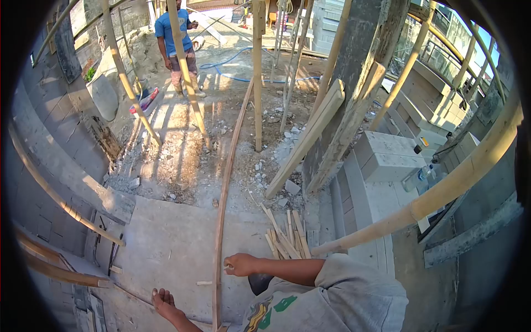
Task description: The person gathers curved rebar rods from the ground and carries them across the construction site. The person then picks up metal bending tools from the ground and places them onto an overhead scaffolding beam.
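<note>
Rubble-strewn building-site ground (pixel 171 171), sunlit in patches, fills the back, framed by grey block walls. Smooth grey concrete slab (pixel 166 238) up front, close to me. Thick pale-yellow bamboo pole (pixel 417 209) slants across the right side; thinner ones stand further back. Squared pale timber plank (pixel 307 138) leans by a dark grey upright column (pixel 354 61). Stacked whitish blocks (pixel 392 163) on the right, clear plastic bottles (pixel 423 174) near them. Another person in a blue T-shirt (pixel 165 30) stands at the back left, behind a pole.

Long, narrow, brown wooden strip (pixel 223 199) runs from the slab by the worker out over the rubble, slightly bowed in view. Loose pile of short pale wood offcuts (pixel 298 238) lies right of it.

Worker's right hand (pixel 240 264) is just right of the strip, fingers curled in; can't tell if they grip anything or touch the wood. Left hand (pixel 164 304) is left of the strip, apart from it, fingers loosely spread, nothing seen in them. Short pale stick (pixel 204 283) sits just beside the strip, between the hands.
</note>
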`<state>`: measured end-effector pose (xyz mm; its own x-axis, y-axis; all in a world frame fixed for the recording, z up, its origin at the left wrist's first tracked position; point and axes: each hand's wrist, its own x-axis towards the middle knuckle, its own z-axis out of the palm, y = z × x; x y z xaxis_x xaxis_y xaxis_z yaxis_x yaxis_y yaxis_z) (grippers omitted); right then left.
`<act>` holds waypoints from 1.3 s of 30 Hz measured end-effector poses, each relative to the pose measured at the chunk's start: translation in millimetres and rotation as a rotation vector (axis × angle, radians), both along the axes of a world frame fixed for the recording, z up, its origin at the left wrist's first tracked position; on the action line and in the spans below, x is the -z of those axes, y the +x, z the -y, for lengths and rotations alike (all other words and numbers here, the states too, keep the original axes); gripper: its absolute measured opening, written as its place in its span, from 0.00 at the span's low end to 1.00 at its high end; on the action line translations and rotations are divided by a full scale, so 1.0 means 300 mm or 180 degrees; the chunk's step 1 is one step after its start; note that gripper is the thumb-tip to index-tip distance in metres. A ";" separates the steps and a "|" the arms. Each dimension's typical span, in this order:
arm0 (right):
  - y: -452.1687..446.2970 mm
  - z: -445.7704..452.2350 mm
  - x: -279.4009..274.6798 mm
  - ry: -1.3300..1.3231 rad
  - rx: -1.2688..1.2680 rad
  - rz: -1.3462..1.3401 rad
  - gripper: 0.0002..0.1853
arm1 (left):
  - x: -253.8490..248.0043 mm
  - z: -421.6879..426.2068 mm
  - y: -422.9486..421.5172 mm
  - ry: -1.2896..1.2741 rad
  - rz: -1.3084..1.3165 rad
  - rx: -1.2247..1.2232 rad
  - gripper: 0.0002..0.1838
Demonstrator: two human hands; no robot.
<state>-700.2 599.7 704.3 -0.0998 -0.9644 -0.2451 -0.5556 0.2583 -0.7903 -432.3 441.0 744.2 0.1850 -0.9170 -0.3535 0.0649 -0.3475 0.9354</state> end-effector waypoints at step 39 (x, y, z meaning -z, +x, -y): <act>-0.736 1.636 -0.061 0.0352 0.1688 -0.0113 0.22 | 0.084 2.039 -1.233 0.0293 -0.0129 0.2749 0.13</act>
<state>-921.1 108.8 722.5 -0.5758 -0.7481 -0.3298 -0.3523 0.5910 -0.7257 -802.2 -170.7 719.0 -0.5766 -0.6981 -0.4244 -0.2239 -0.3645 0.9039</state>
